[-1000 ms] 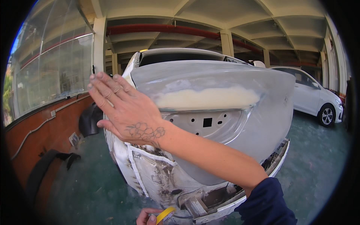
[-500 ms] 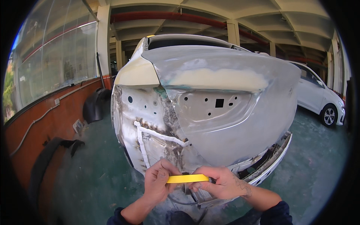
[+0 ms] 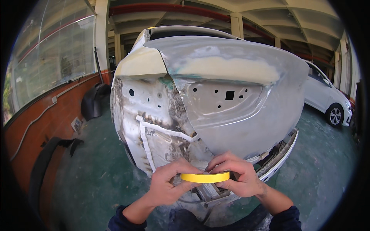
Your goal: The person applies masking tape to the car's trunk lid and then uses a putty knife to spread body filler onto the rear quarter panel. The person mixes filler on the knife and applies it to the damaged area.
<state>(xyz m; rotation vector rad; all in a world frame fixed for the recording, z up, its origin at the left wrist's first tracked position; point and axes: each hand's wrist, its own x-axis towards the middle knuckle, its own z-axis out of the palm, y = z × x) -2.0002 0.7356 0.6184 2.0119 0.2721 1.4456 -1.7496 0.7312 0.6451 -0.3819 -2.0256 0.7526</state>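
A roll of yellow tape point(image 3: 205, 177), seen edge-on, is held level between my two hands. Around its left end my left hand point(image 3: 165, 184) is closed, thumb below and fingers on top. My right hand point(image 3: 243, 178) grips the other end the same way, its fingertips reaching over the top edge. Just beyond them is the rear of a car body, with a grey sanded trunk lid point(image 3: 246, 127) bearing a cream filler patch point(image 3: 227, 70). White sealant strips point(image 3: 169, 132) run across the bare, stained metal panel at its left.
A loose dark trim piece point(image 3: 45, 159) and a black bumper part point(image 3: 93, 101) lean along the orange wall point(image 3: 32, 129) at left. The car's lower rear edge point(image 3: 283, 156) juts out at right. A white car point(image 3: 322, 92) is parked beyond, on green floor point(image 3: 92, 173).
My hands and the tape roll have shifted a little right and up. Both hands have changed their grip, the right fingers now over the roll's top edge. The view has tilted slightly.
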